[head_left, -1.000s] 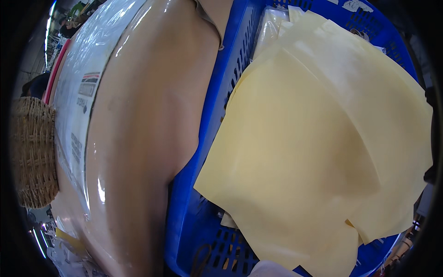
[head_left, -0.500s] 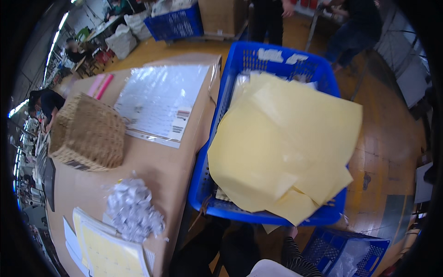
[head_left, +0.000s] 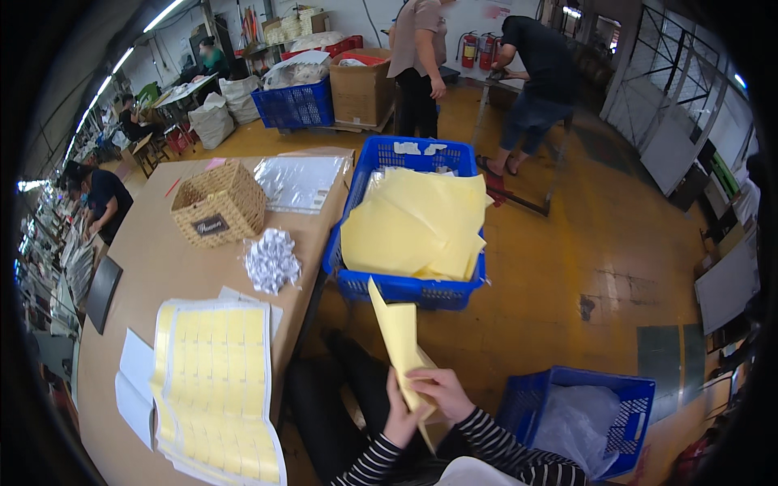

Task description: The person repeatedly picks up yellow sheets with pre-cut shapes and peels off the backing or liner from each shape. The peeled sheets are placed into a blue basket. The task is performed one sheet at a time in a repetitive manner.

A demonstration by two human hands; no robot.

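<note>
Both my hands hold one yellow paper sheet (head_left: 397, 332) upright in front of my lap. My left hand (head_left: 399, 419) pinches its lower edge from the left, and my right hand (head_left: 442, 393) grips it from the right. Just beyond the sheet stands a blue plastic crate (head_left: 405, 286) piled with more yellow sheets (head_left: 417, 227). On the brown table (head_left: 162, 259) to my left lies a sheet of yellow sticker labels (head_left: 215, 364).
A wicker basket (head_left: 219, 204), a crumpled silver wad (head_left: 271, 259) and a clear plastic packet (head_left: 298, 182) are on the table. A second blue crate (head_left: 640, 405) with plastic film stands at my lower right. Two people (head_left: 478, 57) stand at the back; others work at the far left.
The view has pulled far back from the crate of yellow sheets. My hands have come into view holding one yellow sheet.
</note>
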